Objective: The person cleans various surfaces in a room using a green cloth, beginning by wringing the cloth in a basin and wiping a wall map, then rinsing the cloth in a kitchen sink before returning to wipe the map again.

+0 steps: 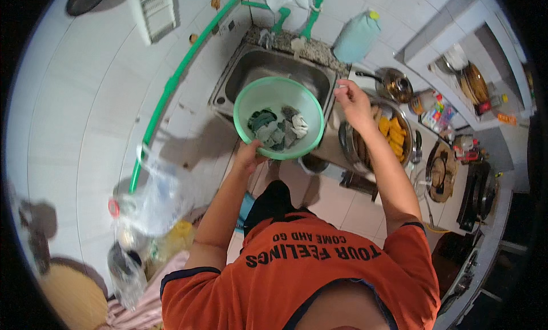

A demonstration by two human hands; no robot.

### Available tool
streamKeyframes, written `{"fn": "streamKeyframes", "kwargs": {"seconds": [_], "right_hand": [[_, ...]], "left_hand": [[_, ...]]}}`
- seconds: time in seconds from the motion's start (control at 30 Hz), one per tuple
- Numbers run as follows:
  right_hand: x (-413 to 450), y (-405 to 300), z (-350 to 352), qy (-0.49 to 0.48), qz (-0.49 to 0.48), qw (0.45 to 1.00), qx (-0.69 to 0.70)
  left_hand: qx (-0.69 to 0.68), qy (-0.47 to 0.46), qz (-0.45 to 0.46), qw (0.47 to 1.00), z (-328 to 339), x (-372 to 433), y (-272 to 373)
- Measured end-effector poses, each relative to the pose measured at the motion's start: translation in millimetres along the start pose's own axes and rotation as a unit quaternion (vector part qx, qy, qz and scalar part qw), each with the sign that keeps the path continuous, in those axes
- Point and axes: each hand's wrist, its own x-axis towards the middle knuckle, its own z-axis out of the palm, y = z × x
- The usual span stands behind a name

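Observation:
My left hand (pixel 249 157) grips the near left rim of a light green plastic basin (pixel 246 98). The basin overlaps the front of a stainless steel sink (pixel 295 64); whether it rests on the sink's edge cannot be told. In it lie crumpled small cloth pieces (pixel 272 131), perhaps socks, in dark green, grey and off-white. To the right of the basin, my right hand (pixel 354 104) is raised with bent fingers, apart from the rim. Something pale shows at its fingertips, too small to identify.
A large metal pot (pixel 409 128) with yellow-orange pieces stands right of the sink, under my right forearm. Behind it sits a lidded saucepan (pixel 393 85). A pale blue jug (pixel 357 38) stands by the green taps (pixel 309 24). Plastic bags (pixel 158 197) hang on the left.

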Motion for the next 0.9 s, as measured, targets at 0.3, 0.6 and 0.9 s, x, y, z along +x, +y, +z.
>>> {"fn": "streamKeyframes", "kwargs": {"seconds": [0.3,0.6,0.9], "right_hand": [[180.3,28.6,90.5,-0.099,0.015,0.929,-0.356],[214.8,33.3,115.8,-0.104,-0.048,0.894,-0.433],[229.1,51.1,115.2,-0.149,-0.080,0.866,-0.471]], "left_hand": [[0.088,0.015,-0.127,0.988,47.0,181.9,28.5],[0.082,-0.026,-0.243,0.966,-12.0,287.4,15.0],[0.758,-0.193,0.026,0.622,-34.8,312.8,50.7]]}}
